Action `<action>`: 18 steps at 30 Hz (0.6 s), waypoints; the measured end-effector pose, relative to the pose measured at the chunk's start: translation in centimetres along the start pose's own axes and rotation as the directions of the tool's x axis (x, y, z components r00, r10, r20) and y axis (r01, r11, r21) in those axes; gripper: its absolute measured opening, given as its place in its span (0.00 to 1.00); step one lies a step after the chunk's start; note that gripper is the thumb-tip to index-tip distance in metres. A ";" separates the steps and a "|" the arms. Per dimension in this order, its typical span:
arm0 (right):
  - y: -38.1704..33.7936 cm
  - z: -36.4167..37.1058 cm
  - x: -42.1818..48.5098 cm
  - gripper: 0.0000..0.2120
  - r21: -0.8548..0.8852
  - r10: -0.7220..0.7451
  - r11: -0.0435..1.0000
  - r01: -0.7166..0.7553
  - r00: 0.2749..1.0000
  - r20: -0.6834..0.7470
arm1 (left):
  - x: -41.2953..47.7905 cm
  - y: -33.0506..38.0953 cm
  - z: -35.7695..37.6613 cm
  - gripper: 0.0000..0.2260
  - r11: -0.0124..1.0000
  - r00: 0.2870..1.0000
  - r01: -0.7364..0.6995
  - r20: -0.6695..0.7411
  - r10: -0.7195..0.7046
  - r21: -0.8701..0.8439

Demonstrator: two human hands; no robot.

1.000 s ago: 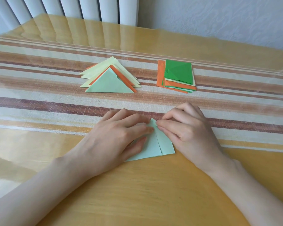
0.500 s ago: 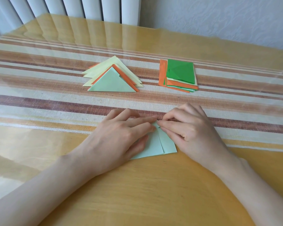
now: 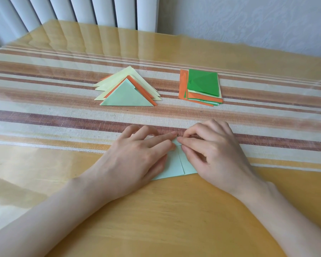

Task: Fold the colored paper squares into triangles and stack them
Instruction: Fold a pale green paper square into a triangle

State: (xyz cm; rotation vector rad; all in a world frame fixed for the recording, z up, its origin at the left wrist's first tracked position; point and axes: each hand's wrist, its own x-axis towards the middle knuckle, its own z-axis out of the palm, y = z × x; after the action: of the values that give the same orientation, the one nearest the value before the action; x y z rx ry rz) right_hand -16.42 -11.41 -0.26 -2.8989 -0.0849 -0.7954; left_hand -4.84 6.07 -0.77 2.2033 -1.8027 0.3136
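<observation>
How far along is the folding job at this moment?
Done: a pile of folded triangles, pale green on top. In hand: the left hand presses and the right hand pinches a pale green sheet mid-fold. Left: the stack of squares, green on top, several sheets deep.

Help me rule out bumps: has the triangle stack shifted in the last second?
No. The triangle stack lies on the same cloth stripes, beside the square stack.

A: Any delta on the fold?
B: Small. My right hand [image 3: 215,154] now curls tighter at the tip of the mint paper [image 3: 174,166] and covers more flap. My left hand [image 3: 137,160] stretches its index finger further up.
</observation>
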 end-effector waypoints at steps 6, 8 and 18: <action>-0.4 -0.3 -0.2 0.11 -0.097 -0.002 0.995 0.005 1.000 0.031 | -0.1 0.3 0.0 0.13 0.998 1.000 -0.006 -0.025 0.007 0.060; -0.5 -0.5 -0.5 0.12 -0.127 -0.006 0.992 0.010 0.999 0.032 | -0.1 0.3 0.0 0.13 0.997 1.000 -0.009 -0.023 0.011 0.077; -0.5 -0.6 -1.1 0.14 -0.076 0.013 0.997 -0.022 0.993 -0.119 | -0.1 0.1 -0.1 0.14 0.999 1.000 -0.004 0.027 0.003 0.048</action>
State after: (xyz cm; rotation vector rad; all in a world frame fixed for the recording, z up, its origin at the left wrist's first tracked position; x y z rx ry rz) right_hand -17.70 -10.99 -0.21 -2.9108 -0.0174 -0.9872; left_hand -4.94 6.17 -0.68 2.2468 -1.8314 0.3329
